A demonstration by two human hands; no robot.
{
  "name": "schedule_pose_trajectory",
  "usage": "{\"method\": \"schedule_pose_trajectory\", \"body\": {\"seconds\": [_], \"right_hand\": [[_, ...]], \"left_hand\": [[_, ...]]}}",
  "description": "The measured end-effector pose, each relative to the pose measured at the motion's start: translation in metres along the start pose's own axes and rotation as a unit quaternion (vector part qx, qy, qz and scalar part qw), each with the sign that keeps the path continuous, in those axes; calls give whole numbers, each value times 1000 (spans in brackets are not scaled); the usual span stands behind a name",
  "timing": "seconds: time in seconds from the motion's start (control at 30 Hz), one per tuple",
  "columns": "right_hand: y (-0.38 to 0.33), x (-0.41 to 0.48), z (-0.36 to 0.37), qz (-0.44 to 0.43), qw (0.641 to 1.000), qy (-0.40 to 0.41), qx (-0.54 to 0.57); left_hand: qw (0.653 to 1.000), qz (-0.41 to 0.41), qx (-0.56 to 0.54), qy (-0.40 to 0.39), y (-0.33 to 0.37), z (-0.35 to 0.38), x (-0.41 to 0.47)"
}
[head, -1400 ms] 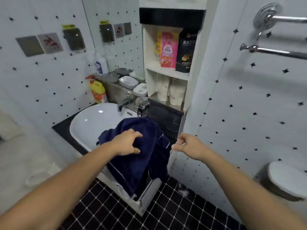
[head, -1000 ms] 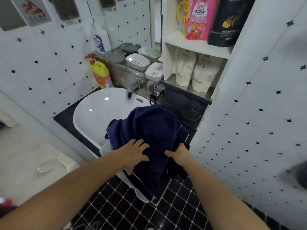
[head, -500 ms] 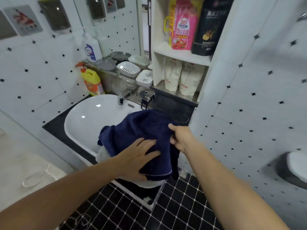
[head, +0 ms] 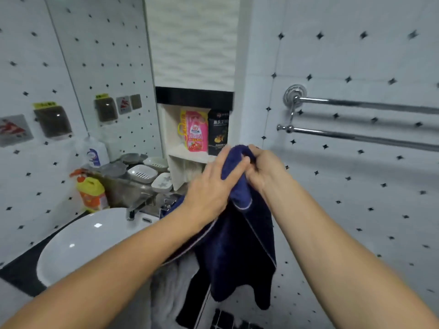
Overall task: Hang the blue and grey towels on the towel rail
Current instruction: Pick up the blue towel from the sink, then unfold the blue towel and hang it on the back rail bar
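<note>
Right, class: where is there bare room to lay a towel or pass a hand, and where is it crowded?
Free: both bars of the towel rail, right of its wall mount; the sink basin, in front of the faucet. Crowded: the ledge behind the faucet, packed with soap dishes and bottles.

Bare forearms, bare left hand [head: 213, 184] and right hand [head: 266, 170].
</note>
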State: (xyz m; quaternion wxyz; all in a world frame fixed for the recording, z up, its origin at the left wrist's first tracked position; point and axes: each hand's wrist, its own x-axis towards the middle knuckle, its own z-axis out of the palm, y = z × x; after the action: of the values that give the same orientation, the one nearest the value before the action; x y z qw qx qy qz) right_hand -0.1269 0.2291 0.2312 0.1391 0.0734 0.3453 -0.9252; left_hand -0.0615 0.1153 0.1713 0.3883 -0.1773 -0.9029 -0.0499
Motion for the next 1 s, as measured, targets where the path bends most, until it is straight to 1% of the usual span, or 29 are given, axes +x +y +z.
{"method": "schedule_pose_trajectory", "body": {"seconds": [0.07, 0.13, 0.17, 0.23, 0.3, 0.33, 0.4, 0.43, 0.5, 0.53, 0.57, 0.6, 0.63, 0.7, 0.77, 0.87, 0.93, 1.0], "right_hand": [[-32, -17, -1, -43, 998, -34, -15], [-62, -32, -13, -94, 991, -49, -86], [-77, -42, -22, -119, 981, -45, -145], [-104, -58, -45, -174, 949, -36, -259], [-125, -69, -75, -238, 895, -26, -377], [-133, -73, -91, -264, 857, -23, -442], [-145, -81, -124, -277, 788, -30, -549], [-149, -86, -137, -276, 760, -32, -587], [-155, -92, -156, -304, 722, -16, -622], [-158, -94, -160, -326, 708, -2, -627], [-163, -95, -160, -346, 703, 6, -622], [-169, -95, -158, -362, 708, 10, -606], [-175, -94, -155, -376, 720, 9, -583], [-188, -92, -151, -384, 756, -2, -530], [-194, -85, -147, -365, 798, -6, -480], [-200, -74, -147, -360, 815, 42, -453], [-205, -68, -147, -362, 836, 65, -406], [-211, -64, -146, -376, 848, 84, -363]], "left_hand": [[999, 0, -45, 14, 9, -14, 38], [993, -26, -106, 50, 21, -26, 75], [983, -56, -160, 67, 28, -30, 94], [947, -123, -277, 104, 43, -36, 132], [916, -175, -342, 120, 59, -40, 166], [900, -196, -372, 118, 68, -42, 180], [852, -236, -455, 109, 87, -47, 206], [827, -249, -493, 104, 97, -48, 217], [786, -261, -553, 90, 118, -51, 235], [770, -263, -577, 77, 128, -51, 241], [758, -264, -594, 59, 137, -50, 245], [749, -266, -605, 37, 146, -49, 247], [742, -267, -614, 13, 155, -47, 246], [728, -268, -630, -22, 172, -39, 241], [721, -273, -636, -29, 179, -32, 232], [706, -279, -650, -33, 176, -23, 222], [711, -272, -647, -42, 170, -19, 215], [731, -255, -630, -61, 163, -16, 208]]}}
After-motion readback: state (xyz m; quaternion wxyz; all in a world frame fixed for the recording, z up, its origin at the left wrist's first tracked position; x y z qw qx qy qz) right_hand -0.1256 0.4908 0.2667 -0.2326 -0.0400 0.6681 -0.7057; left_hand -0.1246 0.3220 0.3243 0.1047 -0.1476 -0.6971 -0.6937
